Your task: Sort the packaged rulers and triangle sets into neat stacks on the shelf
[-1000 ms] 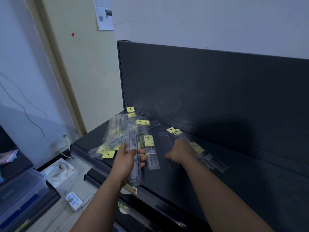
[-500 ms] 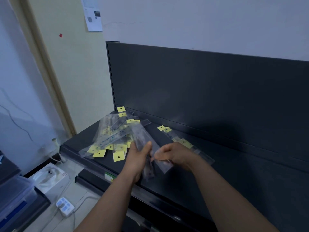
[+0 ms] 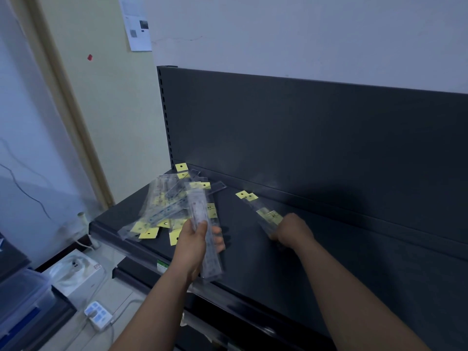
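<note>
A loose heap of clear packaged rulers and triangle sets (image 3: 164, 209) with yellow hang tabs lies at the left end of the dark shelf (image 3: 253, 252). My left hand (image 3: 195, 245) grips a few clear ruler packs (image 3: 202, 219) held above the shelf front. To the right, a small stack of ruler packs (image 3: 263, 211) lies flat, slanting toward the back panel. My right hand (image 3: 291, 230) rests closed on the near end of that stack, hiding it.
The shelf's upright back panel (image 3: 304, 148) rises behind. A lower shelf edge (image 3: 152, 277) juts out below. On the floor at left sit a white box (image 3: 76, 272), a power strip (image 3: 97, 316) with cable, and plastic bins (image 3: 20, 307).
My right hand drew a ruler pack from my left hand's bundle and carried it right, down onto the small stack. My left hand kept its bundle and stayed near the shelf front.
</note>
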### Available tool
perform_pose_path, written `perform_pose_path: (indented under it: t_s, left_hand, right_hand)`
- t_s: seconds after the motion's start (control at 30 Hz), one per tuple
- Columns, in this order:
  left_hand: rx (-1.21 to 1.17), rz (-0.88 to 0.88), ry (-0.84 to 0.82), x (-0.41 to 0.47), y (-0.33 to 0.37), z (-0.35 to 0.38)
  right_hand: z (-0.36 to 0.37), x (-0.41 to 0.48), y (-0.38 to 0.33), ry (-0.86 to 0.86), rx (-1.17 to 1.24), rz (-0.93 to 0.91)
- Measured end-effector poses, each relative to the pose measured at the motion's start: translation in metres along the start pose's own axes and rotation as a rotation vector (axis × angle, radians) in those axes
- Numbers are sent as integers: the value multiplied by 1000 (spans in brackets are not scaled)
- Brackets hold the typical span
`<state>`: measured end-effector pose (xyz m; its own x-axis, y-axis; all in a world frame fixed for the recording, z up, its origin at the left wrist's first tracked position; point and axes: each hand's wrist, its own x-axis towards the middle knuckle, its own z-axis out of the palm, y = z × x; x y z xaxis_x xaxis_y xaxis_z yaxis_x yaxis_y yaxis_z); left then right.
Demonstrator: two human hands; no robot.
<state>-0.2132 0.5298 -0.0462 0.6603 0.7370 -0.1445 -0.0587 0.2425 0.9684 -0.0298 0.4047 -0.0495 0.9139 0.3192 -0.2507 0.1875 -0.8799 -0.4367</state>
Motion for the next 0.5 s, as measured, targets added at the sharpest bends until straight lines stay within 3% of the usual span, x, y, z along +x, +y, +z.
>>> perform_pose_path:
  t_s: [0.2,0.3,0.4,0.5]
  left_hand:
    - [2,3,-24,-5,2,-6]
    - [17,4,-21,-5,4,-10]
    - [-37,-27,-22,-5,9,-11]
    - [-73,-56,-27,-6,14,-14]
  right_hand:
    - [5,0,2,-23,61,-53]
    - [-3,-5,2,52,471,-171]
    - [-34,-21,-6,-33,986,-241]
    - [-66,-34,-18,-46,930,-362]
